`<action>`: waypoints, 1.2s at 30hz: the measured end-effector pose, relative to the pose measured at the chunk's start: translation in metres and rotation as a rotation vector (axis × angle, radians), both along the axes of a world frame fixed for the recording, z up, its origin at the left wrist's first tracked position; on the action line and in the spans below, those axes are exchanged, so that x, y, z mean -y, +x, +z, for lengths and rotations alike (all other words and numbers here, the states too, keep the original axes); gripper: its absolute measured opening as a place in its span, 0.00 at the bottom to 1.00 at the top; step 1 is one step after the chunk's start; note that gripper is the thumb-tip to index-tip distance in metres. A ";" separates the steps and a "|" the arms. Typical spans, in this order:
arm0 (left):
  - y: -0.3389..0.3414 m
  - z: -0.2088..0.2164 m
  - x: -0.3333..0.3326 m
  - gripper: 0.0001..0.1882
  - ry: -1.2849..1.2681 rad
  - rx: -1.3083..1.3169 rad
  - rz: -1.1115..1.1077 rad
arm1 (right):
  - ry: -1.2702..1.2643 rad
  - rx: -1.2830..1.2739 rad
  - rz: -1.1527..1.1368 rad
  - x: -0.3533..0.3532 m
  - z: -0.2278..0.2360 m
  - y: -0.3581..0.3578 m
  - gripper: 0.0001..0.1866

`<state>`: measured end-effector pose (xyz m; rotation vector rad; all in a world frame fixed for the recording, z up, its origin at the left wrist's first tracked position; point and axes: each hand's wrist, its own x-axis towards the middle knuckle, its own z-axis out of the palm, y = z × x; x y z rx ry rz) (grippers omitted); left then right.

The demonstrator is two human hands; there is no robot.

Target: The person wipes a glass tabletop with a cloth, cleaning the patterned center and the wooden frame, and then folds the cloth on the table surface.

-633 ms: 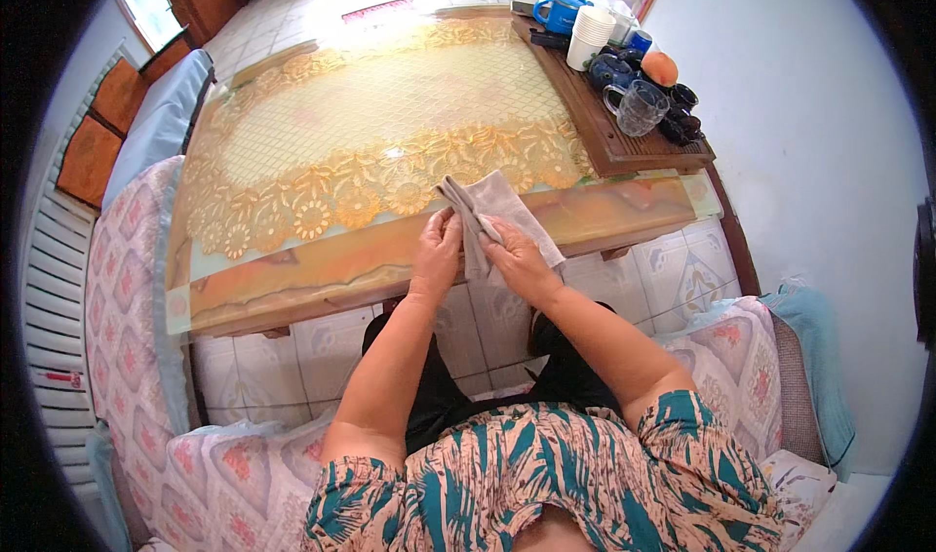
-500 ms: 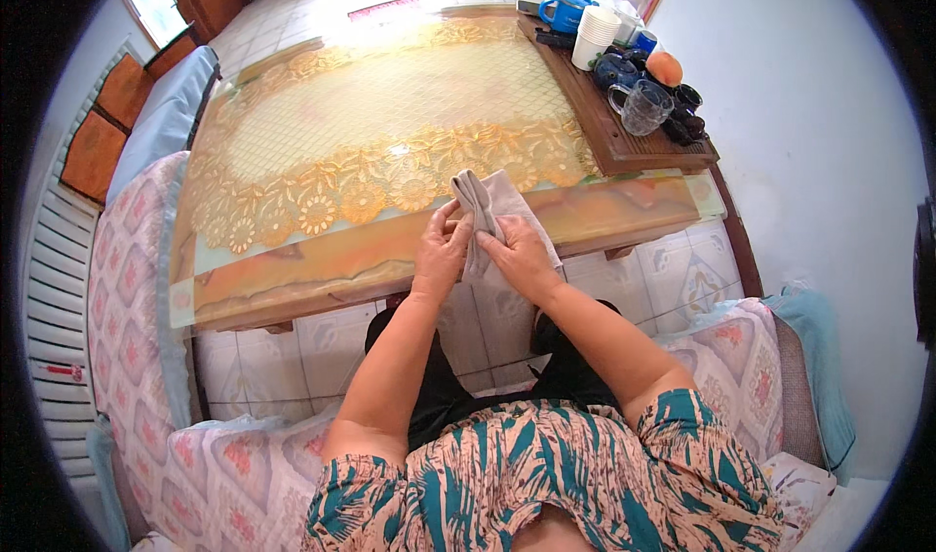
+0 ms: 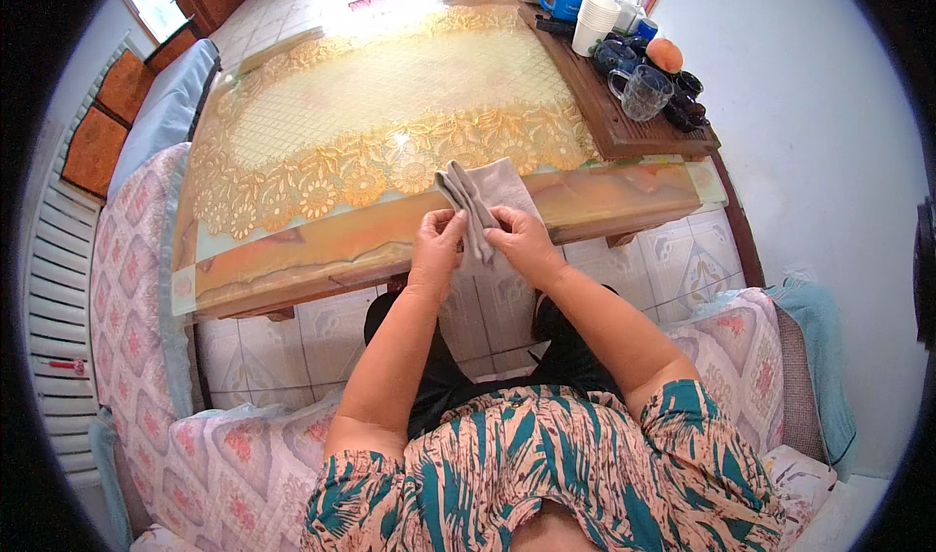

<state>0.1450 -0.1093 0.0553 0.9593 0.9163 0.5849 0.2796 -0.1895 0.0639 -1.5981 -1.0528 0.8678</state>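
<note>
A greyish-beige cloth (image 3: 509,189), partly folded into narrow pleats, is held up at the near edge of the table. My left hand (image 3: 439,248) pinches the pleated part from the left, thumb and fingers closed on it. From the right, my right hand (image 3: 522,244) grips the same pleats, its thumb pressed on the front fold. A flatter, wider part of the cloth spreads behind my right hand. Both hands are just in front of the table (image 3: 370,250), which has a golden lace-patterned cover under a clear sheet.
At the table's right stands a wooden tray (image 3: 634,142) with a glass mug (image 3: 642,94), a stack of paper cups (image 3: 593,25), a blue mug (image 3: 565,0), a dark teapot (image 3: 614,58) and an orange round fruit (image 3: 665,55). A quilted seat (image 3: 136,289) runs along the left.
The pleated end of the cloth has tilted to the left and its folds have spread. My left hand has shifted slightly left, and its fingers now pinch lower on the pleats.
</note>
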 end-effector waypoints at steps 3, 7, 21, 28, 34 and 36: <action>0.001 -0.001 0.001 0.18 -0.091 0.087 0.018 | -0.011 -0.049 -0.016 0.001 -0.011 0.006 0.15; -0.004 -0.002 0.001 0.17 -0.052 0.067 0.002 | -0.125 0.107 -0.058 0.001 0.009 -0.003 0.17; -0.001 0.004 0.003 0.20 -0.102 0.117 0.024 | -0.067 -0.235 -0.059 0.002 -0.015 0.003 0.16; -0.001 -0.001 0.005 0.17 0.100 -0.028 -0.077 | -0.059 0.123 -0.063 -0.002 -0.016 0.006 0.14; -0.007 0.003 -0.025 0.22 0.053 0.238 -0.024 | 0.115 0.009 -0.169 -0.029 0.016 0.022 0.14; -0.012 0.004 -0.044 0.24 0.109 0.259 0.064 | 0.153 0.005 -0.241 -0.037 0.039 0.038 0.14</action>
